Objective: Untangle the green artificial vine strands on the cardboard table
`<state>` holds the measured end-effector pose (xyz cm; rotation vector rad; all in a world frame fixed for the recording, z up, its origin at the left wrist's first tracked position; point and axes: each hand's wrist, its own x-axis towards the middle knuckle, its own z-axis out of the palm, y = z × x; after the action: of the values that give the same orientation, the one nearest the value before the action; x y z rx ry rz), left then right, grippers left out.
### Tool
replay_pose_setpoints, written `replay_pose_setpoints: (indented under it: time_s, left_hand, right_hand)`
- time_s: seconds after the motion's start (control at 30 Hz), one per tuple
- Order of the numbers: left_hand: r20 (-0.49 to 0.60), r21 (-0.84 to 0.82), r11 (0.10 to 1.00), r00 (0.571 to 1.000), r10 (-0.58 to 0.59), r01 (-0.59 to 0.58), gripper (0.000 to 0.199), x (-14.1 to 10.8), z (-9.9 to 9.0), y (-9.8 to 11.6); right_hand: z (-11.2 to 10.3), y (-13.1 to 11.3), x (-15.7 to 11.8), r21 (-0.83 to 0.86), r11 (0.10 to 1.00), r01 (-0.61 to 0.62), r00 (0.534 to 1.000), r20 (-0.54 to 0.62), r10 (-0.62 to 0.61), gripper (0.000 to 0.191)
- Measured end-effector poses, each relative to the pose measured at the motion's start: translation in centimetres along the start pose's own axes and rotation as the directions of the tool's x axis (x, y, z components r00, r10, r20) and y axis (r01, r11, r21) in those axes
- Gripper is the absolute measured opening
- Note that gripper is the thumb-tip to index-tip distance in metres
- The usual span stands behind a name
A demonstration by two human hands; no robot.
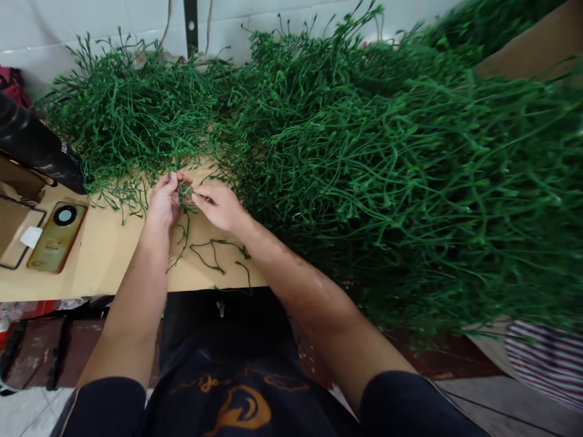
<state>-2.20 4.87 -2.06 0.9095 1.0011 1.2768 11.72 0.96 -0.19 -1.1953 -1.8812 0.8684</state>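
Note:
Near the middle of the tan tabletop point(104, 255), my left hand point(164, 197) has its fingers closed on a small green piece point(184, 192) with thin stems. My right hand point(216, 203) pinches at the right side of that same piece, its fingertips close to the left ones. What exactly lies between the right fingertips is too small to tell. Below the hands, a few loose green stems point(214, 255) lie on the tabletop. Behind and to the right spreads a large heap of green plastic-looking stems point(387, 158), and a smaller heap point(136, 109) lies behind my left hand.
On the left lie a gold phone point(58, 238) and a black cylinder point(40, 145), with an open cardboard box point(13, 218) at the edge. A cardboard flap point(537, 45) rises at the back right. Striped cloth point(544, 364) shows at lower right.

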Motion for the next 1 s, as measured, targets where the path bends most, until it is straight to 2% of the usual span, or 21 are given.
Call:
replay_pose_setpoints:
  time_s: [0.13,0.27,0.33,0.37,0.43,0.5,0.53,0.63,0.7,0.8,0.87,0.93,1.0]
  left_hand:
    - [0.064,0.04,0.998,0.997,-0.043,0.04,0.021,-0.2,0.3,0.0]
    - [0.058,0.079,0.996,0.997,-0.053,0.049,0.016,-0.1,0.9,-0.4]
    - [-0.018,0.156,0.987,0.999,0.038,-0.034,0.018,-0.1,1.2,-0.4]
    - [-0.079,0.216,0.971,0.989,0.123,-0.103,0.021,-0.2,1.3,-0.3]
    - [-0.181,0.364,0.897,0.926,0.332,-0.251,0.026,-0.5,1.3,0.0]
    - [-0.186,0.481,0.811,0.865,0.466,-0.333,0.026,-1.0,1.2,0.4]
    - [-0.151,0.512,0.788,0.868,0.473,-0.341,0.024,-1.3,1.2,0.5]
    - [0.007,0.557,0.784,0.946,0.325,-0.273,0.022,-1.9,1.4,0.4]
    - [0.085,0.576,0.783,0.97,0.229,-0.235,0.021,-2.0,1.6,0.0]
    - [0.13,0.553,0.794,0.968,0.217,-0.252,0.021,-1.7,1.7,-0.4]
    - [0.151,0.515,0.811,0.961,0.231,-0.276,0.015,-1.4,1.5,-0.4]
    - [0.184,0.49,0.827,0.96,0.21,-0.275,0.011,-1.3,1.4,-0.4]
    - [0.203,0.485,0.841,0.967,0.156,-0.238,0.014,-1.3,1.3,-0.4]
  right_hand:
    - [-0.4,1.4,0.8,0.181,0.982,-0.046,0.987,-0.146,0.073,0.022]
    - [-0.5,2.3,1.4,0.355,0.931,-0.086,0.966,-0.197,0.165,0.013]
    - [-0.4,2.4,1.5,0.411,0.905,-0.106,0.945,-0.242,0.221,0.011]
    - [-0.3,2.5,1.5,0.424,0.899,-0.11,0.932,-0.271,0.241,0.009]
    - [-0.3,2.7,1.5,0.427,0.897,-0.114,0.912,-0.312,0.265,0.007]
    - [-0.4,2.9,1.4,0.432,0.895,-0.111,0.902,-0.334,0.274,0.006]
    - [-0.5,2.9,1.4,0.442,0.89,-0.107,0.898,-0.341,0.277,0.006]
    - [-0.5,2.7,1.3,0.479,0.874,-0.086,0.892,-0.354,0.282,0.004]
    - [-0.4,2.5,1.3,0.486,0.87,-0.086,0.89,-0.355,0.286,0.004]
    - [-0.2,2.4,1.4,0.494,0.864,-0.1,0.901,-0.324,0.289,0.014]
    - [-0.1,2.6,1.5,0.499,0.858,-0.119,0.927,-0.255,0.277,0.019]
    - [-0.1,3.0,1.5,0.478,0.868,-0.135,0.947,-0.196,0.255,0.018]
    - [-0.1,3.2,1.5,0.452,0.882,-0.134,0.951,-0.193,0.243,0.017]
